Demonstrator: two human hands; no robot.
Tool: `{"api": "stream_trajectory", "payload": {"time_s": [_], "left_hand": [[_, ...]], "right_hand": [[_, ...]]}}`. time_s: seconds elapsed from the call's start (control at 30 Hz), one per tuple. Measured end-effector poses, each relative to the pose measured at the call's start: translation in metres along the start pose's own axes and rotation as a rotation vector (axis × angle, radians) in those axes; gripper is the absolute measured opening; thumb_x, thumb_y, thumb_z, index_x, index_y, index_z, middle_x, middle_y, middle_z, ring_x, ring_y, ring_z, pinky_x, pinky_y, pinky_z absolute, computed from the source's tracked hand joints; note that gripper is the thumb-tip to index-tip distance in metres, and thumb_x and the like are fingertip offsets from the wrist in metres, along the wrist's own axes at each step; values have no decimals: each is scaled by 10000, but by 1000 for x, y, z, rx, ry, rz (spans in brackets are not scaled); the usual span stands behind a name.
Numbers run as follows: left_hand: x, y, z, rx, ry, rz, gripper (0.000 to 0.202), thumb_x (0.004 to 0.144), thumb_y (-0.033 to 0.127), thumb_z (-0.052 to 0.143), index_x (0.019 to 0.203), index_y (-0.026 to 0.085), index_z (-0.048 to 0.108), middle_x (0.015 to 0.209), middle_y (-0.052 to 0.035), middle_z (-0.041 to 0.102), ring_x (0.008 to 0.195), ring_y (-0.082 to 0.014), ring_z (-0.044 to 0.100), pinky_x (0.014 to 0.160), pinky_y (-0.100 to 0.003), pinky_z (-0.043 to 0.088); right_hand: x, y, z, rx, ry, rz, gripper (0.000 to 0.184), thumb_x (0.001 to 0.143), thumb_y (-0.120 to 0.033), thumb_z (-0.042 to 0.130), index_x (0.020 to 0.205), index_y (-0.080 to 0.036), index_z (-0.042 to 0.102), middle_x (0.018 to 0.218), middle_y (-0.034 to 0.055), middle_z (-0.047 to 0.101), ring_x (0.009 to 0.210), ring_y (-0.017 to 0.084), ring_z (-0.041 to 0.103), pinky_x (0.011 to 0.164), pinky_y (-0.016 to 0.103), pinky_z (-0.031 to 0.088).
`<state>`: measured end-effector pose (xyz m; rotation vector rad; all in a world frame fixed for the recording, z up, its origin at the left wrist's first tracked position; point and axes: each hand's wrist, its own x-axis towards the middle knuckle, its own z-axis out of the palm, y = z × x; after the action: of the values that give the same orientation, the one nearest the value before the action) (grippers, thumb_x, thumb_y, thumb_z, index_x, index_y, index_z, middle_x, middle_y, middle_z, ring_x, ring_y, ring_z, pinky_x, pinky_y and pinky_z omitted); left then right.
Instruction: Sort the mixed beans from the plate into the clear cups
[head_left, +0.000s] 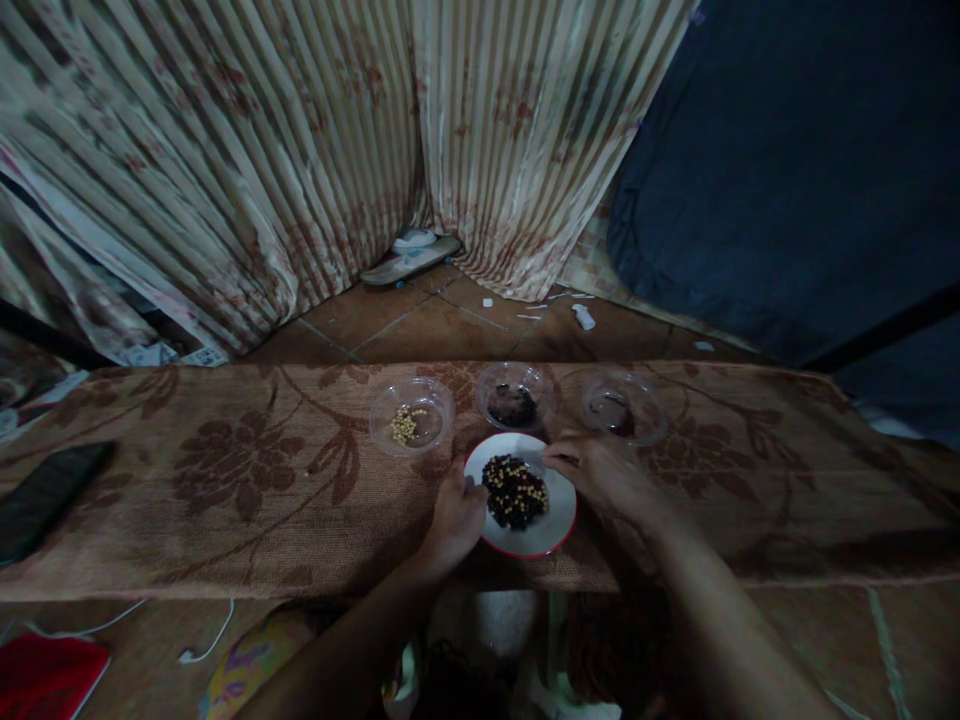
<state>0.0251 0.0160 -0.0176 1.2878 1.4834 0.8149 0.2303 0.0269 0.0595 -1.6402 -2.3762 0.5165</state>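
Observation:
A white plate (561,515) with a red rim is held low over the near part of the cloth-covered table. On it lies a mixed heap of small beans (516,492), mostly black, with pale yellow and some dark red ones. My left hand (459,508) grips the plate's left rim, thumb on top. My right hand (592,465) is over the plate's upper right edge, fingers pinched together; whatever they hold is too small to make out. Beyond the plate stand three clear plastic bowls: one with yellow beans (405,424), one with black beans (514,404), one with a few dark red beans (622,415).
A brown floral cloth (247,460) covers the table. A dark phone (49,500) lies at its left end. Striped curtains (360,150) hang behind, with a skateboard-like object (411,262) and white scraps (583,317) on the tiled floor. A white cable (214,640) lies at lower left.

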Motion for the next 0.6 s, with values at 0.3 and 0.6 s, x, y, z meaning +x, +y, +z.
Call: {"api": "stream_trajectory", "payload": {"time_s": [0.3,0.6], "left_hand": [[-1,5,-2,-1,7,-9,385,673,80,433,1037,131,547,814,-47,655,737,-155,591,709,-261,461],[0,2,-1,27,34,28,365,655,79,439,994,136,562,855,-57,652,780,-164,586,744,-273,455]], "right_hand": [[-2,-3,0,-44,0,7,268,883,-334,441,863,-237,691,826,25,657,755,147,593,661,239,371],[-3,3,1,-82,6,14,275,878,-363,445,879,-241,692,858,32,673,782,157,592,662,244,374]]}}
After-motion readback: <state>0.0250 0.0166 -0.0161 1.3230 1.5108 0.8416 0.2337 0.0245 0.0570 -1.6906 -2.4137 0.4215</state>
